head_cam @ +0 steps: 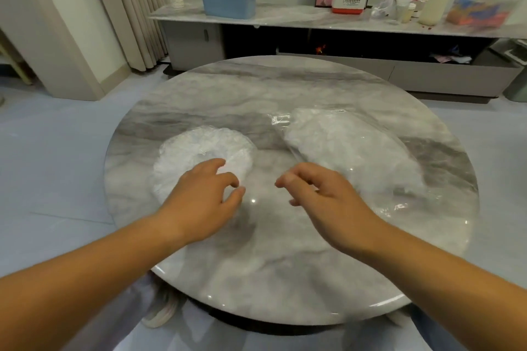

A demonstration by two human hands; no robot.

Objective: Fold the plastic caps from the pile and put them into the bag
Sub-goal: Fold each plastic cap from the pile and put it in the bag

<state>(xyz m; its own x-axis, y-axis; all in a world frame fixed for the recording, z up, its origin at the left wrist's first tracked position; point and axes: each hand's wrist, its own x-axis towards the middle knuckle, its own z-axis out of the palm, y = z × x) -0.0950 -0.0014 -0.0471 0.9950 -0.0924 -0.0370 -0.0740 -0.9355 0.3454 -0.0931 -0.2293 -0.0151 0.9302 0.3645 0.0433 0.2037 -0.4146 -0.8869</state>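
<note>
One round, grey-veined marble counter [285, 251] fills the middle of the frame, its glossy top catching small glints of light. Behind it, across the upper part of the frame, runs a long low sideboard [299, 18] with a similar marbled top. On the counter, right of centre, lies a clear bag [350, 151], flat and slanted, already stuffed with crumpled white plastic caps. Left of centre sits the pile [199, 148] of loose caps, a rounded, frilly translucent heap, well apart from the bag. The left hand [199, 199] hangs palm down over the near right edge of the pile, its fingers [225, 177] loosely curled with nothing gripped; whether the tips touch the plastic cannot be told. The right hand [328, 199] hovers over bare counter just beside the bag's near left edge, fingers slackly bent, holding nothing visible. On the sideboard stand a lidded blue tub [228, 0] and, further right, a small red-and-white box [349, 1].
</note>
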